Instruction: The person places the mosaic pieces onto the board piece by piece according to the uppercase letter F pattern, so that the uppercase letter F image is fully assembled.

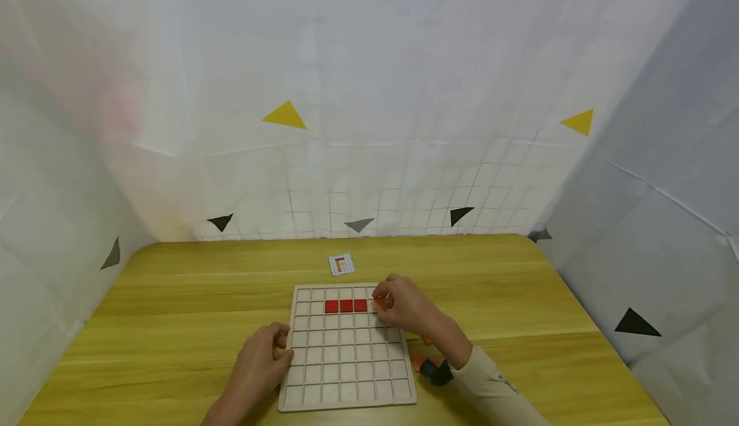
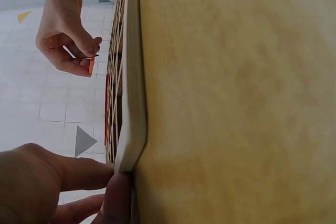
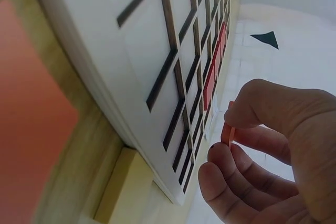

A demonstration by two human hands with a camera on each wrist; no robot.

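A pale grid board [image 1: 330, 373] lies flat, with three red tiles [image 1: 346, 306] side by side in its second row from the back. My right hand [image 1: 407, 304] pinches an orange tile [image 3: 228, 129] between thumb and fingertips, above the board's far right part, just right of the red tiles. In the left wrist view the orange tile [image 2: 91, 65] stands on edge in that grip, apart from the board. At the board's left edge, my left hand [image 1: 258, 357] holds the rim between thumb and finger, as the left wrist view shows.
A small pattern card [image 1: 341, 264] lies behind the board. More orange tiles [image 1: 418, 363] lie right of it, partly covered by the right arm and its black wrist camera [image 1: 437, 372]. The right wrist view shows a yellow piece [image 3: 123, 182] beside the board. White sheets surround the wooden table [image 1: 190, 323].
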